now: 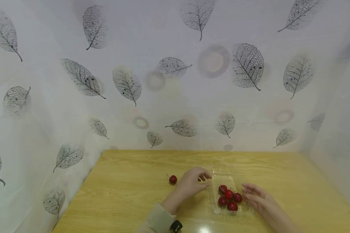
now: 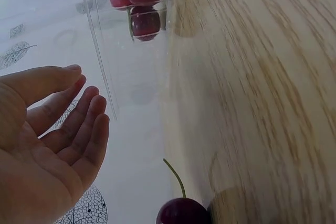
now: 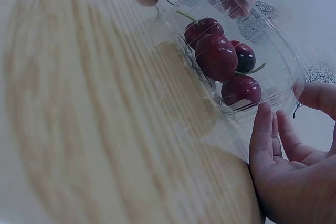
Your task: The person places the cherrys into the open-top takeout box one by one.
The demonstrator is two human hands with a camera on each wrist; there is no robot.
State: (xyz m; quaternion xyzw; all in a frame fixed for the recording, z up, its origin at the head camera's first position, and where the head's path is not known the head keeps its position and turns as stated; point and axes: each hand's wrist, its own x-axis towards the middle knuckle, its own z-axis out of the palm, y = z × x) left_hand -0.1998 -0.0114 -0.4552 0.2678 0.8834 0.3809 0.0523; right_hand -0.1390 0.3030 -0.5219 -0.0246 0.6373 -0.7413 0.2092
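A clear plastic container (image 1: 227,180) stands on the wooden table with several dark red cherries (image 1: 228,194) inside. To its left lies a single loose cherry (image 1: 173,180), its stem up. My left hand (image 1: 192,182) is between that cherry and the container, palm turned inward, fingers loosely bent near the container's left rim and nothing in them. On the other side, my right hand (image 1: 261,200) has relaxed fingers right at the container's right wall. In the right wrist view, the thumb (image 3: 317,96) overlaps the rim and the fingertips are close under it.
The wooden table (image 1: 128,194) reaches back to a pale covering (image 1: 175,103) printed with leaves, which also rises along both sides. A black band (image 1: 176,226) shows at the left sleeve's cuff.
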